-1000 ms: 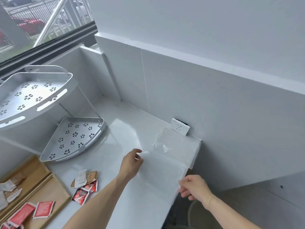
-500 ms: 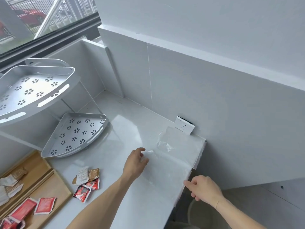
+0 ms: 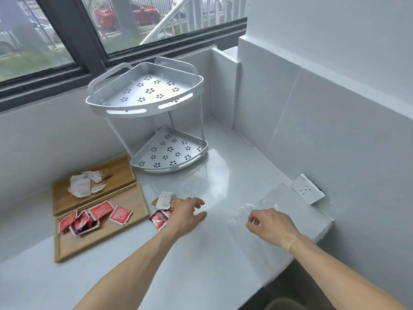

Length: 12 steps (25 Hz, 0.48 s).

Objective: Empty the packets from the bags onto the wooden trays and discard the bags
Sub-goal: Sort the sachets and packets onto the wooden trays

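My left hand (image 3: 186, 214) hovers spread above loose red and brown packets (image 3: 162, 210) on the white counter (image 3: 134, 253); my right hand (image 3: 271, 224) seemingly pinches the crumpled clear plastic bag (image 3: 252, 209) beside it.

a pale glossy bench (image 3: 223, 166) runs into a white tiled corner. a dark-framed window (image 3: 93, 52) lets in grey daylight. a two-tier white corner rack (image 3: 147, 104) stands there, a wall socket (image 3: 307, 191) nearby.
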### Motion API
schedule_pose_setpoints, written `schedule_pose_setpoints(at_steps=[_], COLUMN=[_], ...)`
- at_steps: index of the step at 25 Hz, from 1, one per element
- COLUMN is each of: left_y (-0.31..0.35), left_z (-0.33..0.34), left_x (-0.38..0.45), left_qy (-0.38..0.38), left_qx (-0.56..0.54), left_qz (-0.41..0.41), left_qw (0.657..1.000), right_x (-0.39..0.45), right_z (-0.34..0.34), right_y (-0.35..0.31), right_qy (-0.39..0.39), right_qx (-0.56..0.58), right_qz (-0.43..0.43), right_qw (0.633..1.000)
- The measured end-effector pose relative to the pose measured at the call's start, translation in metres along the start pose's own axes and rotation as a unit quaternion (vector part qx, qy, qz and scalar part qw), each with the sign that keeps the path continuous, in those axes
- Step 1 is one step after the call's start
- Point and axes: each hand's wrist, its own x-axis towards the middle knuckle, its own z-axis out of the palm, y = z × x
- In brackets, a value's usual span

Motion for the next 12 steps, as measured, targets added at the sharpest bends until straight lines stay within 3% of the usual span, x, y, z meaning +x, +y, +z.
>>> schedule_pose_setpoints(at_steps=[7, 12], left_y=[-0.07, -0.104], left_z=[-0.055, -0.072], left_x=[-0.06, -0.085], left_qy=[0.056, 0.082], left_qx=[-0.011, -0.027], left_qz=[-0.131, -0.199], left_qw=[0.99, 0.976], right_x=[0.053, 0.079], right_z=[0.011, 0.02], right_y=[-0.095, -0.147], right_qy=[-0.022, -0.018], right_qx=[-0.043, -0.058], right_qz=[-0.143, -0.193], right_qw=[0.988, 0.979])
